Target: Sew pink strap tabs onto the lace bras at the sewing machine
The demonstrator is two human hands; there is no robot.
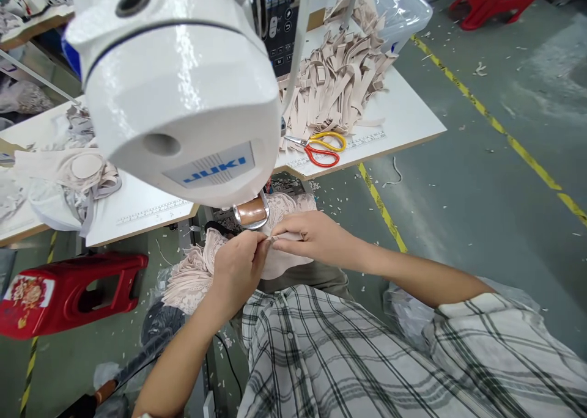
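My left hand (239, 263) and my right hand (316, 238) meet just below the head of a white sewing machine (183, 106). Both pinch the edge of a pale pink fabric piece (282, 264), thumbs and fingertips close together. Part of this cloth hangs over my lap. Beside my left hand a bunch of pink lace pieces (190, 277) hangs down, and more lace fabric (287, 204) lies behind my fingers. A copper-coloured part with a metal rim (252, 212) sits just above my hands. The needle area is hidden behind the machine head.
Red-and-yellow scissors (323, 148) lie on the white table (413, 115) by a heap of beige strips (330, 88). A clear plastic bin (403, 8) stands behind. Sewn pieces (82, 176) are at left. Red stools (73, 293) stand on the floor at left and far right.
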